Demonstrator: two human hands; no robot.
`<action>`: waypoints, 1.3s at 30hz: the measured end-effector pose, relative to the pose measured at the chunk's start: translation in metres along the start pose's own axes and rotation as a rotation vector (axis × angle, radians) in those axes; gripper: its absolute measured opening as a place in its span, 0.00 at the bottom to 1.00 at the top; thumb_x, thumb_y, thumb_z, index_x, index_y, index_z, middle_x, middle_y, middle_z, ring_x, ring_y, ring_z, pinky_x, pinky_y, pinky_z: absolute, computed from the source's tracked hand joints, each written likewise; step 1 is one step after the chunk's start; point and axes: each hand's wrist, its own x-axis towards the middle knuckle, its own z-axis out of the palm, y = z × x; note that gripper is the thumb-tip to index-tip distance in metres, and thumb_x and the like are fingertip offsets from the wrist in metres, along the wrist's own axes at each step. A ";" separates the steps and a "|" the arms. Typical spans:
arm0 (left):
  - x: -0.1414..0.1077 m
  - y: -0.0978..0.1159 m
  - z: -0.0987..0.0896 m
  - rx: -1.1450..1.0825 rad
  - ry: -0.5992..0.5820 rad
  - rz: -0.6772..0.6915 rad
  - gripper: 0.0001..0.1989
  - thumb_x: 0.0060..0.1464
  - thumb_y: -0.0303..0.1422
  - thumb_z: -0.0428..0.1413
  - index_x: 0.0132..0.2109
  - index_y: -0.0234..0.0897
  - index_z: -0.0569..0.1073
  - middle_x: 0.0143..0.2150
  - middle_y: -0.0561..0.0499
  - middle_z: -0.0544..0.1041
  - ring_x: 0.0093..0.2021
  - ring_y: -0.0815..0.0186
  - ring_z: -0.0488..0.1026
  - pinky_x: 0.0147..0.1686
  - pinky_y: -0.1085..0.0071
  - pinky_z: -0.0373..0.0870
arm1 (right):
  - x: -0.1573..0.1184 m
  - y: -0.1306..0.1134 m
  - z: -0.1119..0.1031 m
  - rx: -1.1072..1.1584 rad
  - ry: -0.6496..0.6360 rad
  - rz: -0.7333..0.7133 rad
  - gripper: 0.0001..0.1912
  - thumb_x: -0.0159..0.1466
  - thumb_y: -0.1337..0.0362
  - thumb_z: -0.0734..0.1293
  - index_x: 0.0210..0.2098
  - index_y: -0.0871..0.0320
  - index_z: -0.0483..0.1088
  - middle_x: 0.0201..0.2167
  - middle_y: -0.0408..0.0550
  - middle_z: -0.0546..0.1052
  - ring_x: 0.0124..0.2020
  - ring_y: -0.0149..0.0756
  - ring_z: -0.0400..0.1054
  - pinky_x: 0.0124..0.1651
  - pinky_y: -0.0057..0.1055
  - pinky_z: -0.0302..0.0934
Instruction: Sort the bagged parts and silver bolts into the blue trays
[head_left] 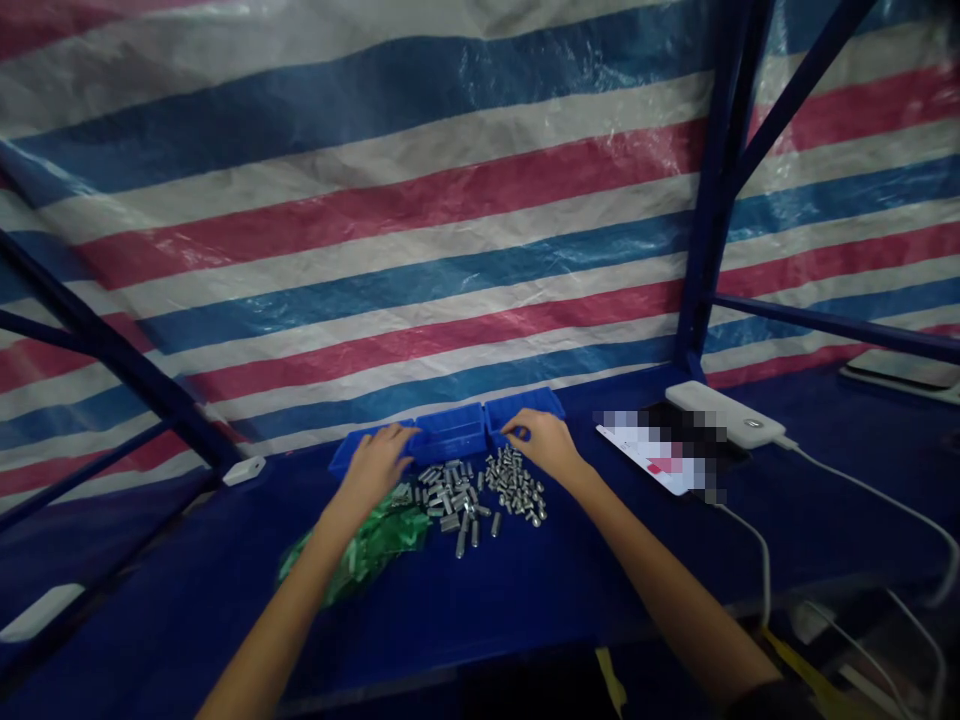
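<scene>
Three blue bins stand in a row at the back of the blue table: a left bin (343,455), a middle bin (452,430) and a right bin (551,402). My left hand (377,462) is over the left bin, fingers apart. At the front of the right bin, my right hand (541,438) has thumb and forefinger pinched together; what they hold, if anything, is too small to tell. Between my hands lie a pile of metal cylinders (452,497) and a pile of small metal screw-like parts (514,486). Green plastic bags (379,545) lie under my left forearm.
At the right lie a phone (649,460) and a white power bank (724,415) with a cable. Another device (900,372) is farther right. White objects (244,471) sit at the left, near blue rack posts (705,240).
</scene>
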 end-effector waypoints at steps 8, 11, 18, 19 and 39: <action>0.005 0.128 0.032 -0.174 -0.097 0.195 0.12 0.54 0.28 0.45 0.40 0.40 0.72 0.41 0.47 0.74 0.45 0.61 0.70 0.47 0.66 0.63 | -0.014 -0.002 0.021 -0.157 -0.223 0.084 0.14 0.61 0.65 0.59 0.43 0.54 0.72 0.43 0.50 0.74 0.43 0.38 0.70 0.41 0.29 0.61; 0.018 0.125 0.050 -0.119 -0.128 0.066 0.14 0.51 0.25 0.46 0.43 0.37 0.71 0.44 0.43 0.72 0.45 0.59 0.71 0.44 0.64 0.65 | -0.012 0.001 0.024 -0.179 -0.228 0.141 0.12 0.59 0.64 0.62 0.40 0.55 0.74 0.39 0.50 0.76 0.42 0.38 0.70 0.39 0.29 0.61; 0.015 0.109 0.065 -0.258 -0.129 0.049 0.12 0.54 0.30 0.47 0.44 0.39 0.71 0.40 0.46 0.73 0.43 0.62 0.71 0.42 0.68 0.65 | -0.007 0.008 0.028 -0.006 -0.191 0.195 0.10 0.52 0.66 0.65 0.34 0.54 0.76 0.32 0.44 0.80 0.37 0.37 0.73 0.37 0.27 0.63; 0.015 0.109 0.065 -0.299 -0.103 0.034 0.12 0.54 0.30 0.47 0.43 0.39 0.72 0.39 0.47 0.73 0.41 0.62 0.71 0.42 0.68 0.65 | -0.007 0.008 0.028 -0.005 -0.183 0.200 0.10 0.52 0.66 0.66 0.33 0.53 0.77 0.32 0.44 0.80 0.37 0.37 0.73 0.37 0.27 0.64; 0.023 0.113 0.076 -1.067 0.413 -0.230 0.14 0.55 0.40 0.50 0.32 0.34 0.72 0.29 0.51 0.73 0.29 0.71 0.67 0.33 0.74 0.62 | -0.005 0.000 0.031 0.981 0.018 0.453 0.24 0.46 0.57 0.72 0.41 0.61 0.73 0.35 0.50 0.79 0.36 0.35 0.72 0.37 0.30 0.64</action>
